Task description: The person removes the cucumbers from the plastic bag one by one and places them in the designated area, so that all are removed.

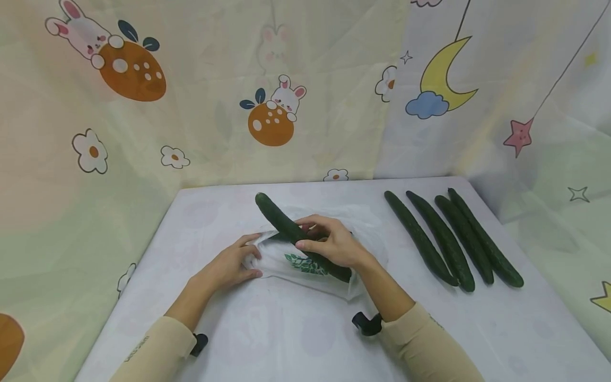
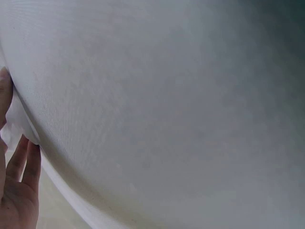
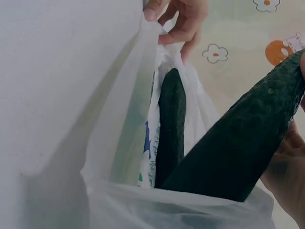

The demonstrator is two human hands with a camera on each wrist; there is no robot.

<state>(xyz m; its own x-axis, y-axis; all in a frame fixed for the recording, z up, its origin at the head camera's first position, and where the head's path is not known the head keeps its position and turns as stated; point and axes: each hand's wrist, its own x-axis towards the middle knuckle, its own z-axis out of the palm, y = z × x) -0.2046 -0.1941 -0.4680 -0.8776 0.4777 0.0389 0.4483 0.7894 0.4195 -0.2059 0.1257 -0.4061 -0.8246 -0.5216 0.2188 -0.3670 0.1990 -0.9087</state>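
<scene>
My right hand [image 1: 334,244] grips a dark green cucumber [image 1: 277,215] around its middle, holding it slanted above a white plastic bag [image 1: 272,265]. In the right wrist view, the lower end of this cucumber [image 3: 238,138] dips behind the near rim of the bag's mouth. Another cucumber [image 3: 172,109] lies inside the bag, between its spread sides. At the bag's left end, my left hand [image 1: 234,265] holds the plastic between fingers and thumb; the right wrist view shows these fingers [image 3: 183,36] on the bag's edge. Green leaf print marks the bag.
Several cucumbers [image 1: 441,239] lie side by side, slanted, on the right of the white table [image 1: 296,334]. A patterned cloth [image 1: 210,106] hangs behind the table's back edge. Black wrist devices sit by both cuffs.
</scene>
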